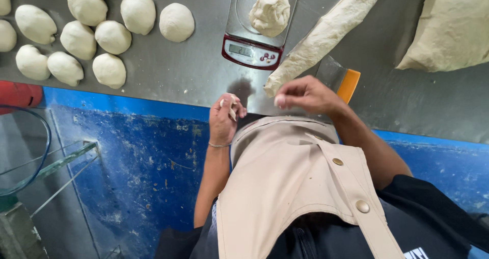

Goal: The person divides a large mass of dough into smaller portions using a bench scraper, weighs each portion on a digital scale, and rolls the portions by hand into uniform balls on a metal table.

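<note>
Dough (232,107), a small scrap, is pinched in the curled fingers of the left hand (222,120) at the table edge (168,75). It is judged light, soft and sticky, best taken by the fingertips without squeezing. Just beside it, the right hand (305,95) hangs loosely curled, holding nothing, its fingertips at the near end of a dough log (326,34). Under that hand lies a scraper (340,78). Beyond both hands stands a scale (254,45) bearing a lump (270,14); rounded balls (109,37) lie well apart, beyond the left hand.
</note>
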